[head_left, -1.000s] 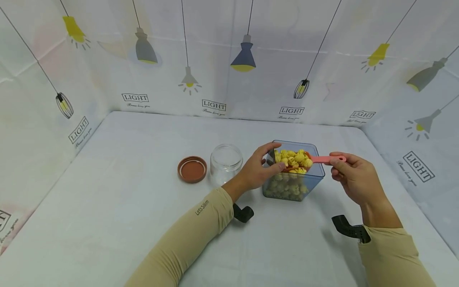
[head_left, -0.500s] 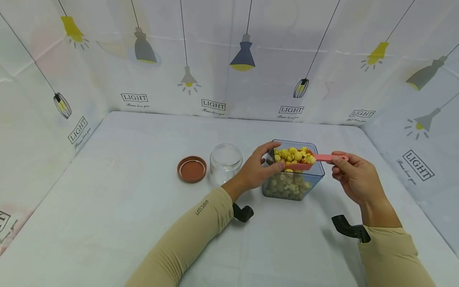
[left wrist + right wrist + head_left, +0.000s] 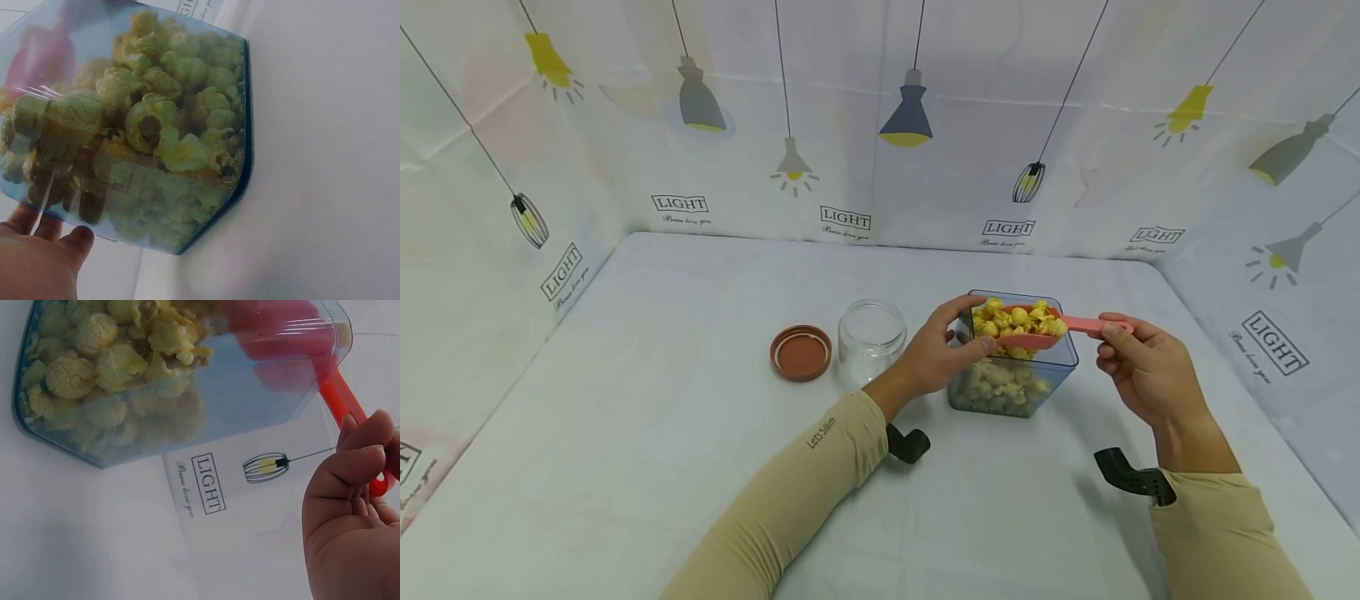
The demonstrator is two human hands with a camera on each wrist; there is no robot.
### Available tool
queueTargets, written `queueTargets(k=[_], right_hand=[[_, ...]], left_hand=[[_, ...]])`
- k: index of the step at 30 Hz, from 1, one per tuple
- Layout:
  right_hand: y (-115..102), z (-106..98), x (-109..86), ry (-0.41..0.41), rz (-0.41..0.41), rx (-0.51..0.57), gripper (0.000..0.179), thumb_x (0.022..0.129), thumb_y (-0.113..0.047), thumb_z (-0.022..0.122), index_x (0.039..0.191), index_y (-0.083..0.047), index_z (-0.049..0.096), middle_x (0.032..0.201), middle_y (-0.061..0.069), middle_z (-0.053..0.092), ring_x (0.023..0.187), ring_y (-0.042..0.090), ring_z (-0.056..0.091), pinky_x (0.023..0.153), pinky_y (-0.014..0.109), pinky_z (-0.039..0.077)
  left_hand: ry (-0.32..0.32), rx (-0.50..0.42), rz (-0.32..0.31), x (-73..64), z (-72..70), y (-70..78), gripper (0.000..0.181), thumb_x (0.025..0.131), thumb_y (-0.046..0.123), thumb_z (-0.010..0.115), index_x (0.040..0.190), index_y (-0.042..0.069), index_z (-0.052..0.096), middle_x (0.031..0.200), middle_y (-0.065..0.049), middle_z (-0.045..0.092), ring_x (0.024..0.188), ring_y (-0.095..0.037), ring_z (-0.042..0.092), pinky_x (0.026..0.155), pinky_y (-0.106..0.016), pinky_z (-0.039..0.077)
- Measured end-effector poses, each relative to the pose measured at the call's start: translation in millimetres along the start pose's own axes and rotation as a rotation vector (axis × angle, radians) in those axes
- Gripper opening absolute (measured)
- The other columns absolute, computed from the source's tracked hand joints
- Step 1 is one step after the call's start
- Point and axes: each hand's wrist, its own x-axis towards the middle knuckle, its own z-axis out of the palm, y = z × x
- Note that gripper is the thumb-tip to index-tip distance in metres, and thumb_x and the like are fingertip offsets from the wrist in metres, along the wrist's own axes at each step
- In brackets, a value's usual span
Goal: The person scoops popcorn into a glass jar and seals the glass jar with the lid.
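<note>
My left hand (image 3: 928, 354) grips the left side of a clear bluish box (image 3: 1051, 379), with fingers and thumb spread along its walls and rim. Yellow popcorn (image 3: 150, 119) fills much of the box. My right hand (image 3: 1150, 367) pinches the end of the handle of a pink-red scoop (image 3: 1033, 342). The scoop's bowl is at the box's mouth, heaped with popcorn, its handle sticking out over the right rim. In the right wrist view the scoop's handle (image 3: 342, 397) runs between thumb and fingers, and its bowl shows through the box wall.
Left of the box stands a clear round jar (image 3: 871, 337) without a lid. A brown round lid (image 3: 801, 353) lies beside it on the white tablecloth (image 3: 662, 375). A cloth printed with lamps (image 3: 906, 117) hangs behind and at both sides.
My right hand has lifted the scoop slightly and shifted it a little right, so more of its popcorn-filled bowl shows above the rim. The left hand and box stay almost still.
</note>
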Motion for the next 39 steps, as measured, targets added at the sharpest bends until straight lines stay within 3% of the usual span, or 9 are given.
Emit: queueTargets(k=[14,26,39], right_hand=[[-0.9,-0.4,-0.5,-0.011,-0.033,0.044,0.015,0.100,0.000,0.058,0.109,0.001,0.070,0.091,0.007,0.068,0.072,0.012,0.060,0.064,0.021,0.054],[1.0,2.3,-0.5,0.004,-0.048,0.001,0.014,0.099,-0.003,0.061,0.108,-0.002,0.071,0.093,0.006,0.071,0.071,0.012,0.059,0.064,0.020,0.053],[-5.9,-2.6,-2.2,0.008,-0.089,0.064,0.013,0.099,-0.002,0.060,0.108,0.003,0.069,0.090,0.008,0.069,0.071,0.013,0.060,0.064,0.020,0.055]], left_hand=[[-0.003,0.011,0.003,0.1,-0.8,1.1,0.062,0.096,0.034,0.060,0.153,0.021,0.039,0.160,-0.002,0.027,0.143,-0.014,0.027,0.115,-0.044,0.031],[-0.004,0.002,0.007,0.2,-0.9,0.3,0.063,0.096,0.034,0.060,0.153,0.018,0.039,0.159,-0.003,0.028,0.143,-0.015,0.028,0.115,-0.044,0.031],[-0.009,-0.013,0.010,-1.1,-1.7,3.1,0.063,0.095,0.032,0.061,0.153,0.018,0.040,0.160,-0.005,0.027,0.145,-0.013,0.026,0.116,-0.045,0.029]])
